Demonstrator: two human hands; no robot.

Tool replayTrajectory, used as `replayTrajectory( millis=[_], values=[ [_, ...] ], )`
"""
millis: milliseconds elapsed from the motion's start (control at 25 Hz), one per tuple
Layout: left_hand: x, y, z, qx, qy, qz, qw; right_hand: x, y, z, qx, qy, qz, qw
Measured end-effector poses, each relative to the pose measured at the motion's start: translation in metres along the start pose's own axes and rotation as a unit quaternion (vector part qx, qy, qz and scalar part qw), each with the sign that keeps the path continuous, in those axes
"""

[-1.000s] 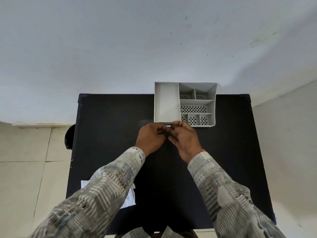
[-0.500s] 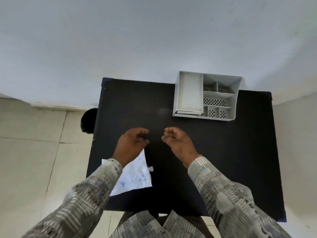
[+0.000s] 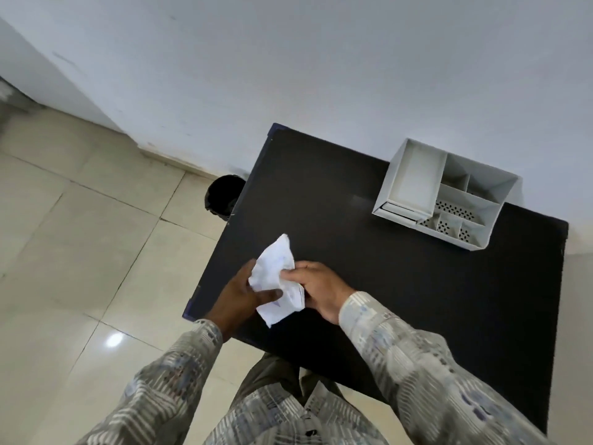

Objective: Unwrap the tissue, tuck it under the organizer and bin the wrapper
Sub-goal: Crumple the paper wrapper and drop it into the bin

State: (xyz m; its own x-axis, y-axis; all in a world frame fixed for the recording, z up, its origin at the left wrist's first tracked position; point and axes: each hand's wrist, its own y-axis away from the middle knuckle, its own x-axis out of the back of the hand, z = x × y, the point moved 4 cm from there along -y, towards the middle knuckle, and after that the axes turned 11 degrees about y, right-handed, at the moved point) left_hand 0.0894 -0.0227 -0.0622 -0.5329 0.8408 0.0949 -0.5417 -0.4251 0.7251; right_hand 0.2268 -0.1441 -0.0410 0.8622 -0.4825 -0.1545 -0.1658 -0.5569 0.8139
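A crumpled white plastic wrapper (image 3: 276, 277) with faint blue print is held above the near left part of the black table (image 3: 401, 284). My left hand (image 3: 239, 295) grips it from the left and below. My right hand (image 3: 316, 289) pinches its right side. The grey compartment organizer (image 3: 444, 200) stands at the table's far right. A thin white tissue (image 3: 399, 209) shows under the organizer's near left edge. A black bin (image 3: 224, 195) stands on the floor by the table's far left side, partly hidden by the table.
A white wall runs behind the table. Pale floor tiles (image 3: 80, 252) spread to the left. My patterned sleeves fill the bottom of the view.
Both hands left the organizer's front edge and came back to the near left of the table. They picked up the wrapper that lay there. The view turned left.
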Motion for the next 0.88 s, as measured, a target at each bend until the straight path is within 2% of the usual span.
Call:
replayTrajectory(
  millis=[120, 200, 280, 400, 480, 560, 600, 680, 800, 880],
  values=[
    [-0.009, 0.037, 0.017, -0.030, 0.236, -0.075, 0.968, -0.007, 0.047, -0.024, 0.044, -0.129, -0.095, 0.986],
    [-0.013, 0.066, 0.038, -0.084, 0.261, -0.045, 0.961, -0.015, 0.075, -0.037, 0.081, -0.134, -0.115, 0.981],
    [-0.009, 0.091, 0.055, -0.125, 0.263, 0.029, 0.956, -0.024, 0.098, -0.048, 0.128, -0.110, -0.078, 0.983],
    [0.018, 0.120, 0.069, -0.120, 0.338, 0.128, 0.925, -0.038, 0.125, -0.062, 0.216, 0.024, 0.048, 0.975],
    [0.041, 0.139, 0.079, -0.114, 0.437, 0.091, 0.887, -0.054, 0.143, -0.076, 0.288, 0.182, 0.126, 0.932],
    [0.064, 0.157, 0.088, -0.099, 0.525, 0.021, 0.845, -0.084, 0.150, -0.090, 0.336, 0.315, 0.125, 0.879],
    [0.074, 0.164, 0.090, -0.095, 0.540, -0.005, 0.836, -0.103, 0.148, -0.096, 0.345, 0.343, 0.103, 0.868],
    [0.098, 0.171, 0.091, -0.102, 0.512, -0.031, 0.853, -0.142, 0.139, -0.108, 0.351, 0.330, 0.056, 0.875],
    [0.155, 0.178, 0.086, -0.139, 0.344, 0.032, 0.928, -0.195, 0.116, -0.127, 0.323, 0.238, 0.045, 0.915],
    [0.207, 0.179, 0.080, -0.164, 0.285, 0.070, 0.942, -0.236, 0.096, -0.143, 0.307, 0.183, 0.045, 0.933]
  ],
)
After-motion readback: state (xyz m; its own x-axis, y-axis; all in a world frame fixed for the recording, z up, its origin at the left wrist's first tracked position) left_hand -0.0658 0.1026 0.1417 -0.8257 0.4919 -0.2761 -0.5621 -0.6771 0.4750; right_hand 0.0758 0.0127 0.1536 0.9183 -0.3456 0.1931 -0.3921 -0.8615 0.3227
